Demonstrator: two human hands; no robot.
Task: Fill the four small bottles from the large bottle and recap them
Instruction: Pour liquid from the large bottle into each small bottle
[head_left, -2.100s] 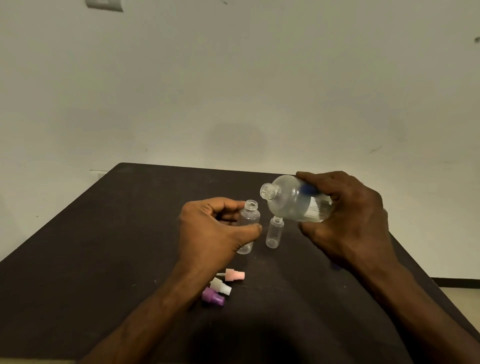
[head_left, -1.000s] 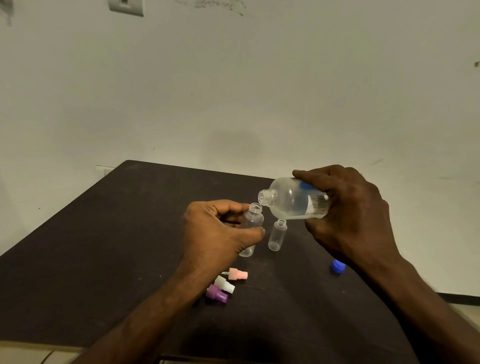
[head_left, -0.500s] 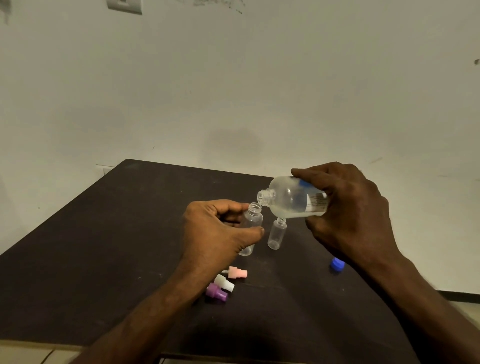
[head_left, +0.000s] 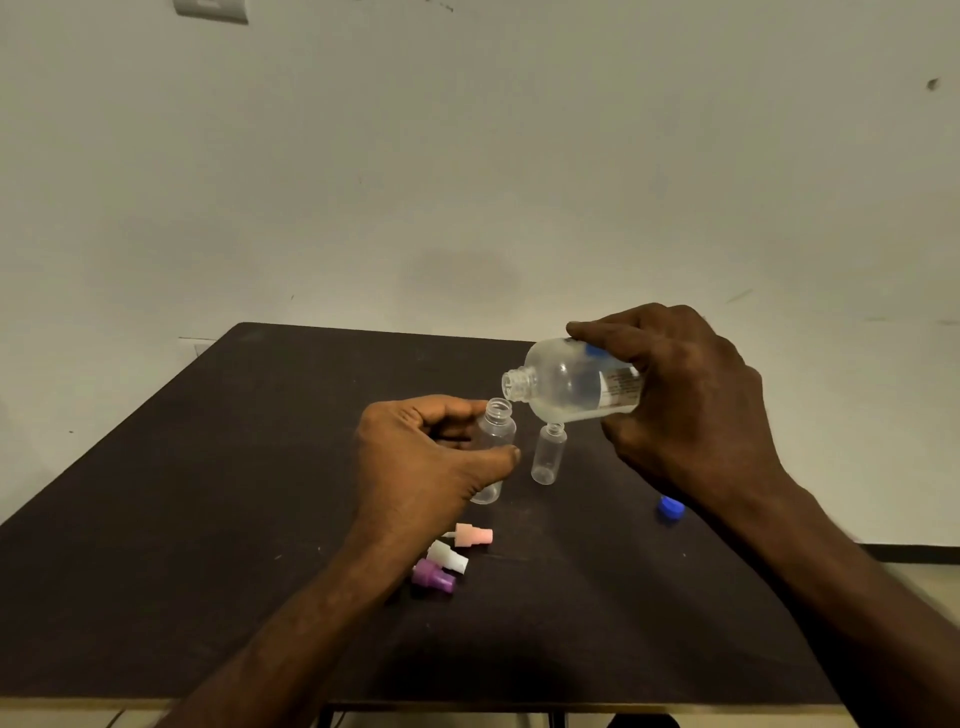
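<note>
Gripping small bottle (head_left: 494, 436) and large bottle (head_left: 571, 382), both hands

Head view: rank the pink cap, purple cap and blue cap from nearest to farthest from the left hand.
From the left hand:
1. Pink cap, just below the hand.
2. Purple cap, lower, beside the left forearm.
3. Blue cap, far right, by the right wrist.

Dark table (head_left: 208, 519) bears small bottles (head_left: 546, 454) and caps (head_left: 447, 558).

Clear large bottle (head_left: 569, 383) tilted, uncapped mouth just above an upright, open small bottle (head_left: 493, 447).
</note>
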